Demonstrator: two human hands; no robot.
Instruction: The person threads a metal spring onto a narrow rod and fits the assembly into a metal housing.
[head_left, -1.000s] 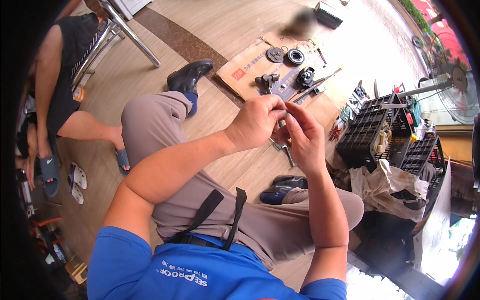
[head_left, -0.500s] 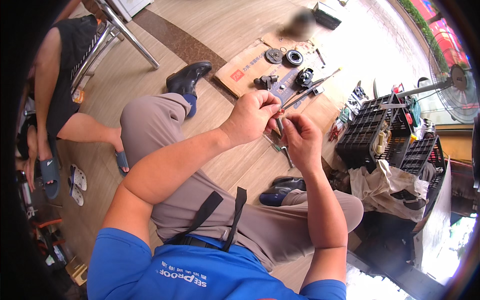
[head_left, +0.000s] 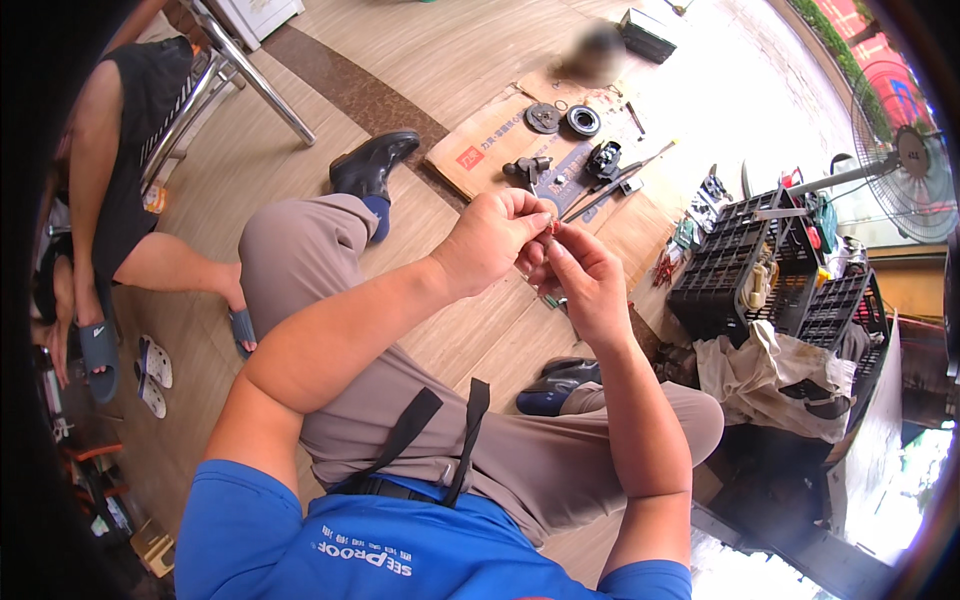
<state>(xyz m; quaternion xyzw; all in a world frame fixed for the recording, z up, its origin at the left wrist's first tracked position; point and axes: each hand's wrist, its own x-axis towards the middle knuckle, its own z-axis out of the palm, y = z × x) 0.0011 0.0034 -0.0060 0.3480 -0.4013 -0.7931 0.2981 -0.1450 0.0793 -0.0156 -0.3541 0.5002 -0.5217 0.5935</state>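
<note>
My left hand [head_left: 490, 240] is closed in a pinch on a small reddish piece [head_left: 554, 227], too small to name. My right hand [head_left: 587, 285] meets it from the right, its thumb and fingers closed at the same piece; anything else inside them is hidden. Just beyond the hands, flattened cardboard [head_left: 455, 145] lies on the floor. On it rest a dark round disc [head_left: 543, 118], a black ring-shaped part [head_left: 582, 121], a black cylindrical fitting [head_left: 525, 168] and a black housing [head_left: 604, 160]. Thin dark cables [head_left: 625, 172] run beside the housing.
Black plastic crates [head_left: 735, 260] full of tools and parts stand at my right, with a pale cloth [head_left: 780, 380] draped over them. A fan [head_left: 908, 155] is behind them. At the left are a metal-legged chair [head_left: 265, 80] and another person's leg [head_left: 180, 262]. White clogs [head_left: 153, 373] lie nearby.
My right hand has moved up and left, so its fingers now meet those of my left hand. A dark rod-like thing seen between the hands earlier is now hidden.
</note>
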